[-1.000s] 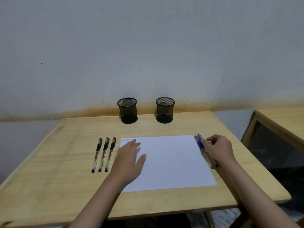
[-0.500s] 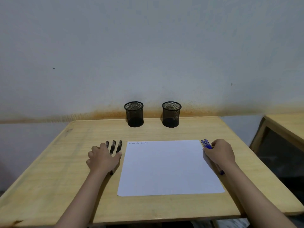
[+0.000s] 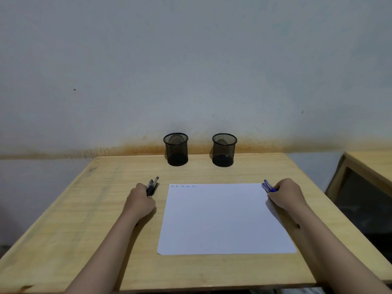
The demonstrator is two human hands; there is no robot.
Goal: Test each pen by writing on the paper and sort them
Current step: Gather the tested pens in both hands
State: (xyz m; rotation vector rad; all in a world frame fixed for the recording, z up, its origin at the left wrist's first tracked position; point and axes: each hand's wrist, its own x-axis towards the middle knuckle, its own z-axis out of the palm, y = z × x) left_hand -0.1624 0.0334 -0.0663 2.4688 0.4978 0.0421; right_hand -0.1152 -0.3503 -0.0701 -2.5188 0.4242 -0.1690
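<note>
A white sheet of paper [image 3: 224, 219] lies in the middle of the wooden table [image 3: 84, 209], with a few small written words along its top left edge. My left hand [image 3: 140, 200] grips a bundle of black pens [image 3: 153, 184] just left of the paper; their capped ends stick out toward the wall. My right hand [image 3: 286, 195] grips a bundle of blue pens [image 3: 267, 186] at the paper's top right corner. Most of each pen is hidden inside the fist.
Two black mesh pen cups stand at the back of the table by the wall, one on the left [image 3: 176, 149] and one on the right [image 3: 224, 149]. A second wooden table [image 3: 369, 164] is at the far right.
My left hand left the paper, went to the black pens lying on the table and gathered them into its grip. My right hand closed round the blue pens.
</note>
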